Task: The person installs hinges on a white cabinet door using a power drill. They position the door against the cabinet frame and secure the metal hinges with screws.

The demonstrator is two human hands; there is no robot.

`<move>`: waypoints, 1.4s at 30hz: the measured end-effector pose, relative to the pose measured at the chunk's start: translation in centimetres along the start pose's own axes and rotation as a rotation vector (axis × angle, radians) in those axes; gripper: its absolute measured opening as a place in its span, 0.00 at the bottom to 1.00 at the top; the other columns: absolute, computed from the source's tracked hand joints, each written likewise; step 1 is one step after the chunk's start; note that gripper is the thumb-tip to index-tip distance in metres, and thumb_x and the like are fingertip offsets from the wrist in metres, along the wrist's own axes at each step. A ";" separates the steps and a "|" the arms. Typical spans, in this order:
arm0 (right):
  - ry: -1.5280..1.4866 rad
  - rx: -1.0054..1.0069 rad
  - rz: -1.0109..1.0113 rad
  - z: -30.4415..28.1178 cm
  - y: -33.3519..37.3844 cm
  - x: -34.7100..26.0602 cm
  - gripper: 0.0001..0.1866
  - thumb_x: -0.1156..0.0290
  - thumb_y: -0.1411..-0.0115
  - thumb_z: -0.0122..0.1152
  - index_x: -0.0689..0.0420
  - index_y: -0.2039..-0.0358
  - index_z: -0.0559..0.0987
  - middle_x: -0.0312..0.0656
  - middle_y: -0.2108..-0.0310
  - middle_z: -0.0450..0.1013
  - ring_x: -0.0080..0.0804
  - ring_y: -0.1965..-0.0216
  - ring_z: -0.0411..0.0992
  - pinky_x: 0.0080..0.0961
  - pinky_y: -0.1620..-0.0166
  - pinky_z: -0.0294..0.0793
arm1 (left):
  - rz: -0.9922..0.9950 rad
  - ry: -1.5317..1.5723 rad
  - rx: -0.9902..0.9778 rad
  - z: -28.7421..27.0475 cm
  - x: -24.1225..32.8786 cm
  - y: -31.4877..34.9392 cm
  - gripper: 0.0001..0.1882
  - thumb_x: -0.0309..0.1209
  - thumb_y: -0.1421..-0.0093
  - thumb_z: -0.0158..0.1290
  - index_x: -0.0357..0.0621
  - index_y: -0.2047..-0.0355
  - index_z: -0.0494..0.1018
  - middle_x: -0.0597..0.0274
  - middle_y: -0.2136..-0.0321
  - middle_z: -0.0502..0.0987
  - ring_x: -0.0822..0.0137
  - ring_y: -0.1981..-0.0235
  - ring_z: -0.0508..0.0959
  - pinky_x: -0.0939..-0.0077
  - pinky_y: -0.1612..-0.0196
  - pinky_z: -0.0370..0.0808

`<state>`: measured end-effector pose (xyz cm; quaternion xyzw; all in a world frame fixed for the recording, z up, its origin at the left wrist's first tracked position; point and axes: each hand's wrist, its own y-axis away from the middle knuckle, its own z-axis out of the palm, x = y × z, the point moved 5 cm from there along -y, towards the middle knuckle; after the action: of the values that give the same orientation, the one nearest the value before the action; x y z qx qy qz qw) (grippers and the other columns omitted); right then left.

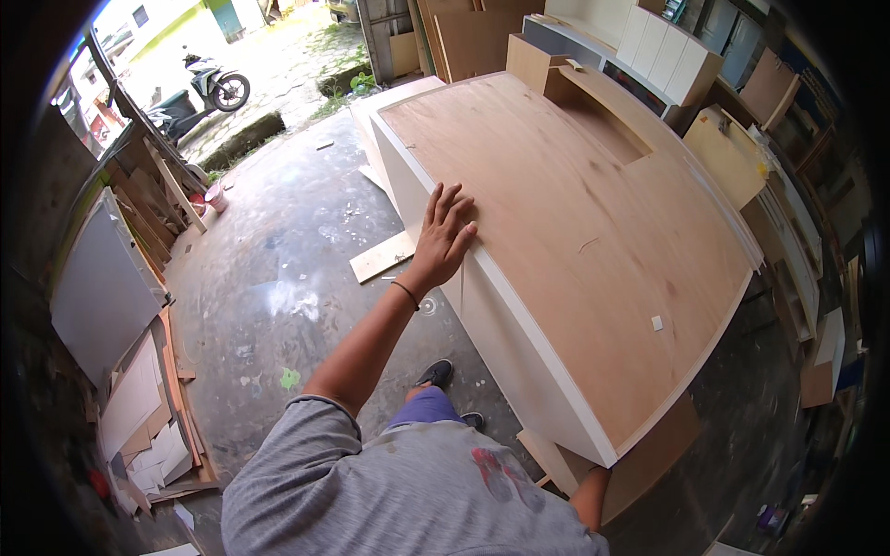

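A large wooden cabinet (pixel 565 232) with a bare plywood face on top and white side panels lies in front of me. My left hand (pixel 448 227) rests on its near left edge, fingers spread over the plywood and holding nothing. At the lower right, my right forearm (pixel 590 499) reaches under the cabinet's near corner, which hides the fingers. Beneath that corner is a brown board (pixel 654 459). A small white chip (pixel 657 322) lies on the plywood.
A loose plank (pixel 383 258) lies on the concrete floor left of the cabinet. Board offcuts (pixel 148 426) and a grey panel (pixel 107 287) line the left side. More cabinets (pixel 663 51) stand at the back right. A motorbike (pixel 199 97) is parked outside the doorway.
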<state>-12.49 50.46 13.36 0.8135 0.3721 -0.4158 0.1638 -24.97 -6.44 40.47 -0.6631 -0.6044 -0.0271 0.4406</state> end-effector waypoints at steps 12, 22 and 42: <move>0.206 0.013 0.026 1.3 -1.4 1.2 0.31 0.58 0.56 0.66 0.59 0.53 0.67 0.54 0.65 0.73 0.54 0.62 0.73 0.43 0.62 0.74 | 0.034 0.145 0.067 0.9 -1.1 0.2 0.18 0.35 0.37 0.40 0.38 0.52 0.66 0.48 0.40 0.55 0.49 0.36 0.45 0.57 0.37 0.44; 0.306 0.025 0.192 1.5 -2.1 -0.2 0.49 0.48 0.59 0.67 0.56 0.40 0.56 0.56 0.53 0.64 0.54 0.53 0.66 0.46 0.52 0.68 | -0.020 0.180 0.056 1.8 -1.6 -1.3 0.26 0.48 0.35 0.35 0.40 0.48 0.63 0.57 0.37 0.51 0.57 0.34 0.42 0.58 0.40 0.54; -0.843 -0.106 -0.259 -5.8 16.3 -23.9 0.43 0.41 0.42 0.47 0.68 0.41 0.57 0.52 0.40 0.57 0.40 0.38 0.54 0.34 0.39 0.52 | -0.161 0.308 0.206 -0.9 -8.5 -6.2 0.31 0.51 0.35 0.31 0.46 0.37 0.49 0.55 0.35 0.37 0.55 0.35 0.47 0.58 0.36 0.48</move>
<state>-6.21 31.67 35.25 0.5102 0.3923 -0.7086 0.2893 -31.88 -14.29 39.60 -0.5522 -0.5805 -0.1013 0.5897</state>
